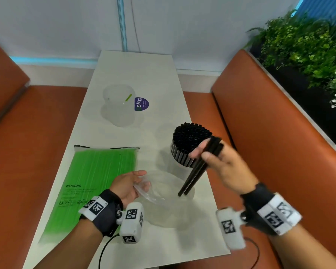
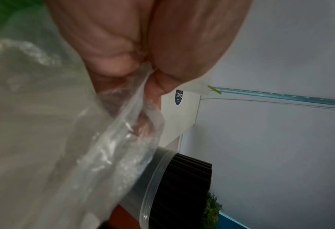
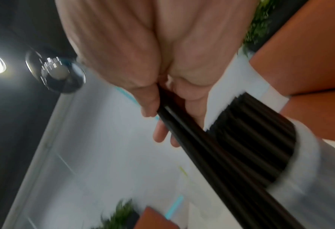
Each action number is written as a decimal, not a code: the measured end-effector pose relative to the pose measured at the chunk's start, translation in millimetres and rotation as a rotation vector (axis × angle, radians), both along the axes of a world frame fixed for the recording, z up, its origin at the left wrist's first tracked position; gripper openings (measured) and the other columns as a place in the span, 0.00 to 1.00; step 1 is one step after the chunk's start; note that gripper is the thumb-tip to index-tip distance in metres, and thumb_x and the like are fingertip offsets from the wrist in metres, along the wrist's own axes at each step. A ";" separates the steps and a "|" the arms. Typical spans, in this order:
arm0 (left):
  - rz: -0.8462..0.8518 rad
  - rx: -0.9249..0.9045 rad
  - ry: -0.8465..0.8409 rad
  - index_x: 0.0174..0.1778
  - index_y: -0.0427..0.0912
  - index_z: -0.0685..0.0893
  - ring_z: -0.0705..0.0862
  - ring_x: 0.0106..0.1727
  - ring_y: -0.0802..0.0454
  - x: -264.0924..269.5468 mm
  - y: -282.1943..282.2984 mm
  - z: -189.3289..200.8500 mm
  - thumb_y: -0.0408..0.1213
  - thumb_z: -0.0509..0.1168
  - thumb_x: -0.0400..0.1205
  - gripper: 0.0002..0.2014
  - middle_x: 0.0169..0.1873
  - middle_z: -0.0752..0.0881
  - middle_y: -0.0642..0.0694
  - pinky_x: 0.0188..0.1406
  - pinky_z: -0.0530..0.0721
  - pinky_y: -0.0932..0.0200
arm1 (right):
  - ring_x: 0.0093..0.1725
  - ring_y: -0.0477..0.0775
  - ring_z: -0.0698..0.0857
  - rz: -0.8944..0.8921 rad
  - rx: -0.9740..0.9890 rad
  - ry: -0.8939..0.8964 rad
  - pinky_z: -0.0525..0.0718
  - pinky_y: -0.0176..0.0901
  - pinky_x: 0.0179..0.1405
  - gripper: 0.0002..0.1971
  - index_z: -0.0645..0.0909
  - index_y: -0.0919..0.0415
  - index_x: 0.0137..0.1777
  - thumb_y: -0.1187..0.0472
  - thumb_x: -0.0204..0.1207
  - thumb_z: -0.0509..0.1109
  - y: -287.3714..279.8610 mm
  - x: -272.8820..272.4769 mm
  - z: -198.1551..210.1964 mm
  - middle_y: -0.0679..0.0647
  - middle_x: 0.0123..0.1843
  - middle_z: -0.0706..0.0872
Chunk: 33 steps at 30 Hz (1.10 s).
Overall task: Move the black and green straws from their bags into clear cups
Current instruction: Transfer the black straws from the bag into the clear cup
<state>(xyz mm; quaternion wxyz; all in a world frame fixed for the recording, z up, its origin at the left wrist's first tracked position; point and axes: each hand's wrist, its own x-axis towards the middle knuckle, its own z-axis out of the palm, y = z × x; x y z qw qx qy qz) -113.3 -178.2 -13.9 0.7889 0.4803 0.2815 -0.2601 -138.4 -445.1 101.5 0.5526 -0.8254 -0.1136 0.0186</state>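
The right hand (image 1: 219,162) is curled round a few black straws (image 1: 198,169), held slanting above the counter (image 1: 163,74), their lower ends over a clear, nearly empty bag (image 1: 163,199). The left hand (image 1: 128,186) pinches that bag's open edge between thumb and fingers (image 2: 170,74), at about 9 o'clock from the bag. Just beyond the right hand, toward 12 o'clock, a clear cup (image 1: 180,167) stands packed with upright black straws (image 1: 190,136). At 9 o'clock from the left hand lies a flat bag of green straws (image 1: 97,171). Farther off at 12 o'clock stands a second clear cup (image 1: 117,105) with one green straw (image 1: 128,97) in it, just beside a purple sticker (image 1: 141,104).
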 end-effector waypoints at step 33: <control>-0.511 0.921 -0.794 0.78 0.73 0.34 0.49 0.85 0.52 34.6 -81.7 19.5 0.70 0.80 0.39 0.78 0.85 0.47 0.56 0.80 0.59 0.42 | 0.57 0.62 0.89 0.250 0.081 -0.077 0.85 0.55 0.63 0.09 0.78 0.74 0.61 0.76 0.82 0.63 -15.6 57.9 51.9 0.67 0.54 0.89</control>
